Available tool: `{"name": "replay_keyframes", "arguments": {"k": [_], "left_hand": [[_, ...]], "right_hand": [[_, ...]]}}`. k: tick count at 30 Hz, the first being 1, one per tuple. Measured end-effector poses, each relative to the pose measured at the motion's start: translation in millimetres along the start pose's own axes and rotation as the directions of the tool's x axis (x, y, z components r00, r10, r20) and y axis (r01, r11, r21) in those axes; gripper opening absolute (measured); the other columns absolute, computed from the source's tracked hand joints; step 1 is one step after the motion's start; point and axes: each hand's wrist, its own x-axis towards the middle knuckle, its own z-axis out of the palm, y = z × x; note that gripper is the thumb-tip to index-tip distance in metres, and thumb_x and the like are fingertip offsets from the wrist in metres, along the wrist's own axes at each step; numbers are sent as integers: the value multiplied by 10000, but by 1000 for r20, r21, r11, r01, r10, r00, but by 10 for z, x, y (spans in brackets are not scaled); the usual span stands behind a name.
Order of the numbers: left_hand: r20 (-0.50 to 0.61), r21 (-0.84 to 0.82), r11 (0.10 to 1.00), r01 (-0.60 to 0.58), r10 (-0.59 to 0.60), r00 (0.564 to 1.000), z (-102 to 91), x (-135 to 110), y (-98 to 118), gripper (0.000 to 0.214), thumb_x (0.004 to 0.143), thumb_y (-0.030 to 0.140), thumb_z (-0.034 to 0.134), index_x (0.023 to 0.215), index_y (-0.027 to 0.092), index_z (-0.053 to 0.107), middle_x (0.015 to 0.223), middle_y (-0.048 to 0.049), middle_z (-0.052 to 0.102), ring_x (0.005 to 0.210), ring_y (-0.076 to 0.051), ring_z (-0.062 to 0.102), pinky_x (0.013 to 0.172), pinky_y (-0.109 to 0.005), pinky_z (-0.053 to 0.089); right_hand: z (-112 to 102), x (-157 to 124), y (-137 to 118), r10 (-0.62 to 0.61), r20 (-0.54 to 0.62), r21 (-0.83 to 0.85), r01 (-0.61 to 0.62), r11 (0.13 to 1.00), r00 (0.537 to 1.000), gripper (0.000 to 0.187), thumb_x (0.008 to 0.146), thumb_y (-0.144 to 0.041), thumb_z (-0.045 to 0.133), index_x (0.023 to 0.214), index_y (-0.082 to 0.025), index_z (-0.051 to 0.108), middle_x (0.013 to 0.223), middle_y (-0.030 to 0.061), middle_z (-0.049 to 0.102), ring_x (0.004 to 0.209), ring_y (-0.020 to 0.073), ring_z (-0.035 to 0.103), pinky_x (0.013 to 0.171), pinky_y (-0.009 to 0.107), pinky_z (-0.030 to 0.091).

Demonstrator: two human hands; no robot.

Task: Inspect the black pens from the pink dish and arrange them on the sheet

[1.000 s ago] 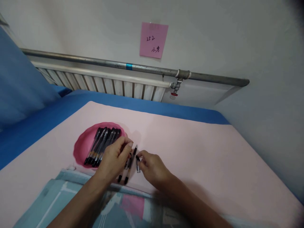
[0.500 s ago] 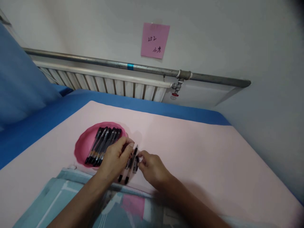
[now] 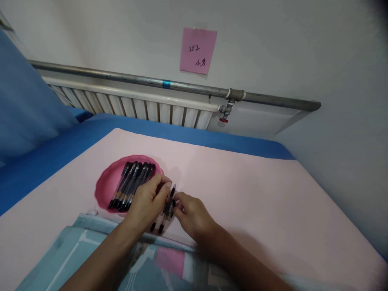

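Observation:
Two black pens (image 3: 166, 210) lie side by side on the pink sheet (image 3: 242, 190), just right of a pink patch (image 3: 104, 188) that carries a row of several black pens (image 3: 131, 184). My left hand (image 3: 147, 201) rests over the two loose pens, its fingers curled and pinching the upper part of one. My right hand (image 3: 191, 213) is closed in a pinch on a small pen cap, pressed against the right-hand pen near its tip. The cap itself is mostly hidden by my fingers.
A blue mattress edge (image 3: 212, 139) borders the sheet at the back, with a white radiator (image 3: 136, 107) and a grey pipe (image 3: 182, 87) behind it. A pink note (image 3: 198, 50) hangs on the wall. A teal patterned cloth (image 3: 91, 258) lies under my forearms.
My right hand has carried the small cap leftward from beside the pens until it meets the right-hand pen. My left hand has stayed on the pens.

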Motion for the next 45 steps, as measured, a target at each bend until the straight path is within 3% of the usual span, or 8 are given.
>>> {"name": "replay_keyframes", "arguments": {"k": [6,12,17,22,35,38,40,45], "left_hand": [[-149,-55,998,-12,3,989,-182,47,14,194,812,363,454,798,197,554,585,41,533,523,-102,493,525,-214,385],[-586,-106,994,39,-94,805,-780,152,-178,215,766,408,503,798,203,557,616,43,555,496,-95,493,520,-219,419],[-462,266,915,304,-156,873,-915,198,-361,222,759,401,475,781,206,578,664,-9,619,612,-167,581,576,-268,429],[-270,668,682,298,-150,951,-778,244,-407,286,800,348,381,887,187,601,867,-100,661,775,-235,601,640,-315,412],[-294,705,650,285,-99,951,-749,334,-503,234,776,284,412,723,159,602,866,-125,599,851,-248,569,774,-371,427],[-367,481,833,274,-93,926,-723,273,-356,234,797,342,402,782,170,560,838,-92,598,813,-221,574,737,-353,442],[-289,76,972,224,-194,938,-613,203,-218,239,792,411,428,814,191,519,704,-26,587,626,-166,568,590,-293,452],[221,-595,717,362,-287,932,-15,-1,-6,245,736,430,540,738,201,454,540,80,455,341,-26,295,328,-147,216]], "right_hand": [[-51,-6,53,24,-23,68,-23,997,999,163,789,-188,450,908,-206,560,717,-3,592,618,114,491,573,216,348],[-163,51,154,157,-79,236,-134,962,985,128,788,-255,423,787,-201,539,591,-29,500,543,118,467,521,229,363],[-171,65,138,162,-49,275,-142,951,986,108,771,-255,431,732,-205,518,541,-47,443,484,107,422,480,226,341],[-171,42,119,140,-44,262,-124,957,989,108,767,-244,436,717,-203,522,536,-42,449,484,107,416,466,221,322],[-180,42,132,79,-65,198,-65,978,995,131,772,-253,441,708,-199,541,568,-32,480,529,114,422,505,228,328],[-174,34,130,89,-69,224,-72,972,994,125,775,-252,446,704,-199,535,570,-34,473,534,113,427,512,230,332],[-187,31,116,116,-75,272,-91,958,990,135,781,-259,448,697,-196,532,580,-30,481,542,113,446,521,229,346],[-264,27,23,233,-118,599,-118,792,965,312,849,-418,364,806,-180,562,717,23,575,564,118,519,502,227,389]]}}
